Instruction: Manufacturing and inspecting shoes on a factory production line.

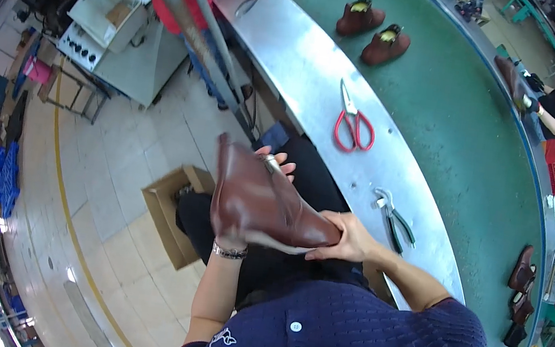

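Note:
A brown leather ankle boot [252, 202] is held above my lap, its toe pointing right and its shaft to the left. My left hand [279, 163] is closed round it from behind; the boot hides most of this hand, and only the fingertips show at its far side, by a small shiny patch. At the toe, my right hand [346, 240] grips with the thumb below and the fingers over the end. On the metal bench edge to the right lie pincers with green handles [394, 220], and farther off red-handled scissors [353, 124].
A metal-edged bench with a green top [454, 142] curves round on my right. Two brown boots [385, 44] stand on it, and more shoes [524, 268] lie along its far side. An open cardboard box [173, 226] is by my knee. Co-workers stand at the far left and right.

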Motion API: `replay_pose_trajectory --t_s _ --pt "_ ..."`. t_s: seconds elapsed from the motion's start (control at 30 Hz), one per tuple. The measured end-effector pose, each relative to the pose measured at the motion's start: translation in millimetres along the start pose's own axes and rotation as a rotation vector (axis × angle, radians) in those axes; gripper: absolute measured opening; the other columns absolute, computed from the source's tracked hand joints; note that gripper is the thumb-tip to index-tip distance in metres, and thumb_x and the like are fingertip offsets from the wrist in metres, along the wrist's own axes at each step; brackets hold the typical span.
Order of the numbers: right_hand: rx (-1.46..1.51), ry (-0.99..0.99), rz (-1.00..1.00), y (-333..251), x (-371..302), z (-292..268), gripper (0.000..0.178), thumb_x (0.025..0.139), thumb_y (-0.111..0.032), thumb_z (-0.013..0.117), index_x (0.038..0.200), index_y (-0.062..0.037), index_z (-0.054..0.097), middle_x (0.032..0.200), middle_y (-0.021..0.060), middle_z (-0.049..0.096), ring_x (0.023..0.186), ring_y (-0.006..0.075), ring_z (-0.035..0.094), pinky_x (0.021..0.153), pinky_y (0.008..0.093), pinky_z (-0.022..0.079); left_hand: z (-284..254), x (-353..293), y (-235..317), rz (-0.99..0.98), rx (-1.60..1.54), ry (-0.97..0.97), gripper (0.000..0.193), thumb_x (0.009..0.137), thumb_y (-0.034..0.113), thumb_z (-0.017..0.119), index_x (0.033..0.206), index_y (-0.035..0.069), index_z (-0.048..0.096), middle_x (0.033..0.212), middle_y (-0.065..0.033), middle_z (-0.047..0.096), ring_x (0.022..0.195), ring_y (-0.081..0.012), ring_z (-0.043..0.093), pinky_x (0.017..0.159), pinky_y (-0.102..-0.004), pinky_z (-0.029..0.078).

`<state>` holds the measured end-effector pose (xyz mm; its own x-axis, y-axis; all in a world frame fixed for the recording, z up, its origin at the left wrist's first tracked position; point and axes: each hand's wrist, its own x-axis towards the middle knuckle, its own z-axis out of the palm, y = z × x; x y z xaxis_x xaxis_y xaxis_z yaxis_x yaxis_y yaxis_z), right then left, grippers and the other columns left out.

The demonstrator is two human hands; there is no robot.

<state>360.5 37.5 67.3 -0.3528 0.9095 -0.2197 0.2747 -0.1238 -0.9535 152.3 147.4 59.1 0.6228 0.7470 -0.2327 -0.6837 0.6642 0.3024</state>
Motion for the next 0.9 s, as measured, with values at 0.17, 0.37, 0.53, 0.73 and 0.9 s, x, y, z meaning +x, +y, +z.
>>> replay_pose_trajectory --t_s 0.17,0.37,0.53,0.73,0.9 --pt "0.406 0.742 0.223 45 -10 -3 0.045 0.074 -0.023 0.083 0.105 0.0055 0.068 0.093 0.0076 0.070 0.082 0.0141 0.064 0.077 0.0283 0.051 -41 2 -17 0.099 0.254 0.342 0.052 0.101 0.049 0.041 0.123 0.004 0.053 0.124 -0.0176 0.059 0.119 -0.0355 0.055 0.102 -0.0496 0.044" --pt "0.058 1.331 0.402 119 -36 -139 0.059 0.077 -0.045 0.076 0.104 0.0069 0.069 0.088 0.0144 0.070 0.078 0.0189 0.066 0.073 0.0319 0.052 -88 -40 -13 0.053 0.268 0.416 0.041 0.101 0.039 0.045 0.118 0.003 0.056 0.122 -0.0187 0.059 0.115 -0.0365 0.057 0.100 -0.0496 0.045" --pt "-0.432 1.511 0.326 153 -8 -216 0.062 0.084 -0.042 0.068 0.125 0.0042 0.057 0.126 0.0281 0.056 0.118 0.0369 0.055 0.101 0.0418 0.042 -94 -45 -12 0.060 0.310 0.452 0.035 0.101 0.034 0.048 0.117 0.004 0.057 0.118 -0.0177 0.061 0.110 -0.0352 0.060 0.099 -0.0473 0.047" --pt "-0.522 1.076 0.119 80 137 -264 0.065 0.086 -0.035 0.066 0.141 -0.0078 0.044 0.118 0.0220 0.064 0.111 0.0390 0.059 0.095 0.0464 0.046 -70 -43 -17 0.055 0.354 0.395 0.029 0.101 0.027 0.049 0.115 0.003 0.056 0.113 -0.0162 0.063 0.103 -0.0303 0.063 0.093 -0.0420 0.051" --pt "-0.645 0.992 0.454 78 209 -296 0.069 0.084 -0.033 0.068 0.142 -0.0146 0.036 0.115 0.0232 0.065 0.108 0.0410 0.062 0.089 0.0493 0.049 -63 -61 -15 0.105 0.367 0.377 0.026 0.101 0.024 0.048 0.111 0.002 0.057 0.110 -0.0159 0.064 0.103 -0.0298 0.063 0.093 -0.0426 0.050"
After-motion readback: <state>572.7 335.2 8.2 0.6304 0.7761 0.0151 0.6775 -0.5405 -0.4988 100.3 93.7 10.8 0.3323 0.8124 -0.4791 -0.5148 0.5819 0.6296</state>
